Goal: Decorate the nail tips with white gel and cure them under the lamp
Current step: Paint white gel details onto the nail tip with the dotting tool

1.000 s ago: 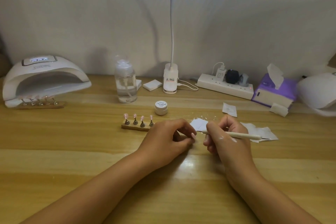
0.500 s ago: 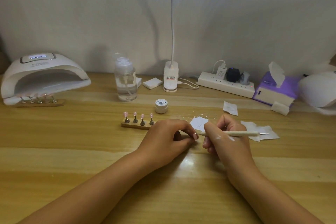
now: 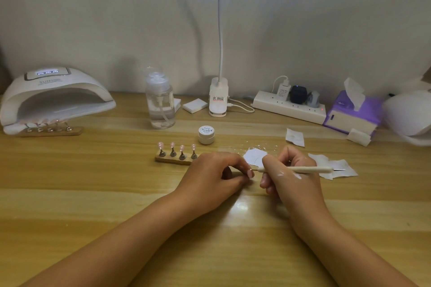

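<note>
My left hand pinches a small pale nail tip just above the table. My right hand grips a thin cream dotting pen, its point touching that tip; white gel smears mark the back of this hand. A wooden holder with several pink nail tips on stands sits left of my left hand. The white gel jar stands closed behind it. The white curing lamp is at far left, with a second holder of tips at its mouth.
A clear pump bottle, cotton pads, desk lamp base, power strip and purple tissue box line the back. White wipes and a gel-smeared paper lie near my right hand.
The pen has levelled out to near horizontal in my right hand and its point has come against the tip held by my left hand.
</note>
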Demonstrator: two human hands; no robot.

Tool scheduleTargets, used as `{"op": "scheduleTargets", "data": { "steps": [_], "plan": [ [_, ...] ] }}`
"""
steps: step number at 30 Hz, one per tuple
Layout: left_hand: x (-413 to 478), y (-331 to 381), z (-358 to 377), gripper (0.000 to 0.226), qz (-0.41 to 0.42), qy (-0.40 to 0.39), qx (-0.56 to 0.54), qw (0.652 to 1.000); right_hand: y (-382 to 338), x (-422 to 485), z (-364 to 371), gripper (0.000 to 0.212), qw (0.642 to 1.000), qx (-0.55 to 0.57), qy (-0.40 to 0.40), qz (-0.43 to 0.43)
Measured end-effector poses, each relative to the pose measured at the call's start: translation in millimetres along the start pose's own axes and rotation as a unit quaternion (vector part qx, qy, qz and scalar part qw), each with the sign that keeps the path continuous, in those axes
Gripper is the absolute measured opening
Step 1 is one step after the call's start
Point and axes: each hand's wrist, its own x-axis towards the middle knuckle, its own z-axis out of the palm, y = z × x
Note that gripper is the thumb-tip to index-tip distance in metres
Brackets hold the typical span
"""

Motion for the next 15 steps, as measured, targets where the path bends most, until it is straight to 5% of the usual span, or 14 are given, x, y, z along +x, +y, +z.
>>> {"op": "scheduleTargets", "data": {
  "steps": [15],
  "plan": [
    [0.3, -1.2, 0.1, 0.013, 0.002, 0.002, 0.005, 1.000, 2.6, 1.3, -0.7, 0.028, 1.000, -0.015, -0.008, -0.013]
  ]
}}
